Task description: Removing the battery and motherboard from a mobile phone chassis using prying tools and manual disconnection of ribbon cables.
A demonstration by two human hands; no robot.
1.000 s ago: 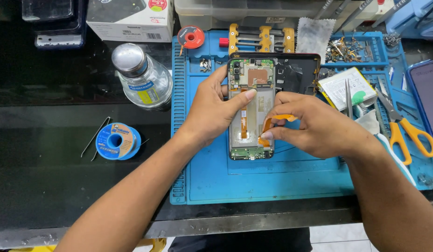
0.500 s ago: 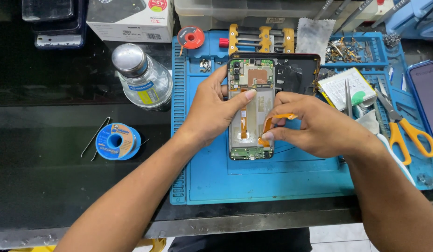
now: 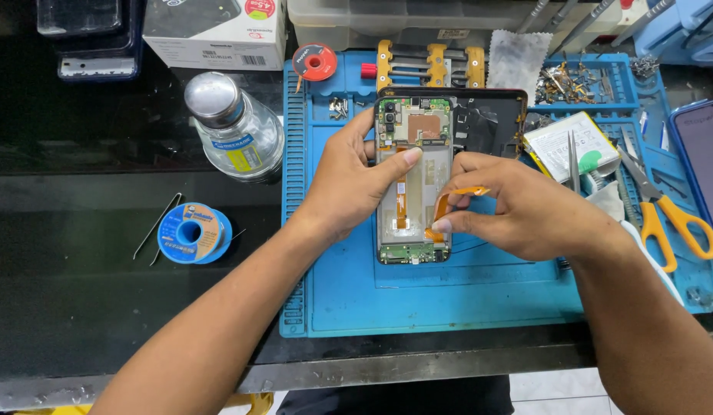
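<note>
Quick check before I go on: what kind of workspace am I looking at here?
Most likely a phone repair bench. An opened phone with bare circuit boards lies on a blue repair mat, with a solder spool, tweezers and loose screws around it. The left hand steadies the phone.
</note>
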